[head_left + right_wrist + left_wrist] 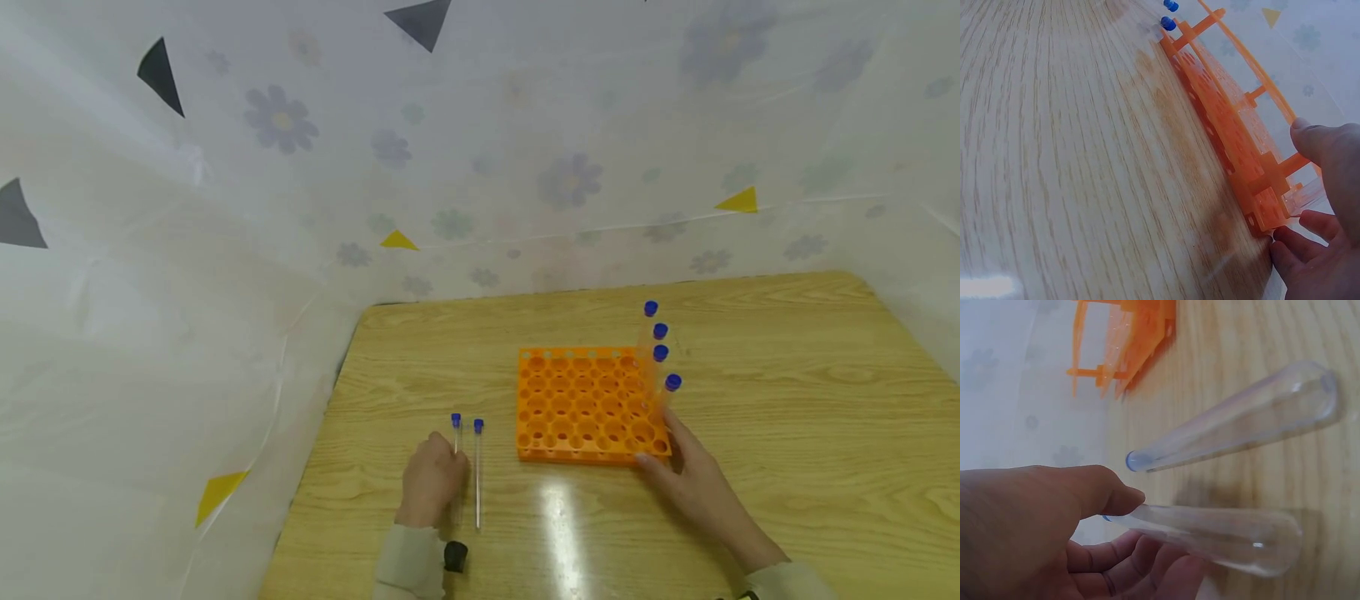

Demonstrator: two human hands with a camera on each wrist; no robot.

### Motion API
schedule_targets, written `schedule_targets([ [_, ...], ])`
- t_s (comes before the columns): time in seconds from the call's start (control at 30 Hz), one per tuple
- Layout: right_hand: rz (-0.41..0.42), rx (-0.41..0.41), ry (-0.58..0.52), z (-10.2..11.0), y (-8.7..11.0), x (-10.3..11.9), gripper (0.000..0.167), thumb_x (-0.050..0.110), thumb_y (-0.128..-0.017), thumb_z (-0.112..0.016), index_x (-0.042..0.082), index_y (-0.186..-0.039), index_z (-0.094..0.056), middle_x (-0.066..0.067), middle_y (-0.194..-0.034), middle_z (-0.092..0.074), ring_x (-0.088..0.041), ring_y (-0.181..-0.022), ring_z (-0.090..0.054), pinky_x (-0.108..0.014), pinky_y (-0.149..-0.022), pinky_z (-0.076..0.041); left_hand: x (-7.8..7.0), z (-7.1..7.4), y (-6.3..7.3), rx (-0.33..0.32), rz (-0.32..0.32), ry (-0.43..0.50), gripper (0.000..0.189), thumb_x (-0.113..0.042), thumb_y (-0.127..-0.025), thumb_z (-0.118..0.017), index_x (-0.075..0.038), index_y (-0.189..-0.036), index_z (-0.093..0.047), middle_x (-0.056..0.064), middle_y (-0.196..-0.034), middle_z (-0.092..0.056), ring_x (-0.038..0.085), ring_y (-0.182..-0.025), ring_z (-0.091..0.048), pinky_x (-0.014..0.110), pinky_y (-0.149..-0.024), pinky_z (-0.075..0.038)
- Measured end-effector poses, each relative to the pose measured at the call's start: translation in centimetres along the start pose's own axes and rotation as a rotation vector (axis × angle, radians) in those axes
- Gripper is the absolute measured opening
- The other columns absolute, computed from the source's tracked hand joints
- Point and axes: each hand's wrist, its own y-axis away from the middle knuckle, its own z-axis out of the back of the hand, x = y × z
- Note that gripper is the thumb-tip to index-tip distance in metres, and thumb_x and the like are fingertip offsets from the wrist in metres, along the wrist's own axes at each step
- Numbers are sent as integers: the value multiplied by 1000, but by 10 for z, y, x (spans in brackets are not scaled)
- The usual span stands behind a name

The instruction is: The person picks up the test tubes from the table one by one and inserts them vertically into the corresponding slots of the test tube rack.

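Observation:
My left hand (433, 479) pinches a clear test tube (1241, 540) with a blue cap, thumb on one side and fingers curled beneath. Beside it on the table lies a second blue-capped test tube (478, 483), parallel to the first in the head view. To the right stands an orange test tube rack (577, 456) with rows of round holes. Several blue-capped tubes (660, 353) stand upright in its right-hand column. At the rack's front right corner, my right hand (697, 479) grips the frame, thumb in front and fingers round the side.
The wooden table (810, 400) meets a flower-patterned white sheet (525, 233) at its back edge and on the left. A small black object (455, 557) shows at the left wrist.

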Motion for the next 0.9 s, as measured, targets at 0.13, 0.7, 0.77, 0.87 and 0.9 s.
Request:
schedule_targets([
  [0.13,-14,5,-2,1,-1,-1,89,44,-98,-60,12,-161,-6,-28,-162,-16,-52,-145,-23,-66,-113,-24,-4,6,-3,-15,1,21,14,-13,-93,-57,-2,-86,-52,7,-68,-54,18,-54,-50,29,-44,-41],
  [0.7,-5,6,-1,-1,0,-4,86,45,-99,-58,19,-161,-6,-23,-164,-15,-48,-147,-24,-61,-113,-26,-50,26,0,-128,-105,59,25,-24,-92,-60,-4,-107,-62,5,-82,-63,14,-58,-51,27,-51,-45],
  [0.77,-3,4,2,-1,0,-4,85,45,-99,-58,21,-161,-5,-22,-164,-15,-47,-147,-24,-53,-116,-25,-55,27,1,-122,-110,79,25,-24,-91,-58,-5,-108,-62,3,-81,-62,13,-57,-51,27,-51,-44],
  [0.87,-1,-3,10,-2,1,-5,84,45,-99,-58,23,-161,-6,-20,-165,-15,-45,-147,-24,-39,-118,-22,-64,28,3,-116,-132,86,27,-23,-90,-56,-5,-110,-62,1,-79,-58,13,-57,-49,27,-51,-44],
  [0.9,0,-5,11,-2,1,-5,84,45,-99,-58,23,-161,-6,-20,-165,-15,-45,-147,-24,-38,-118,-22,-67,28,4,-116,-146,83,27,-23,-90,-57,-5,-110,-61,1,-79,-58,13,-58,-49,27,-51,-43],
])
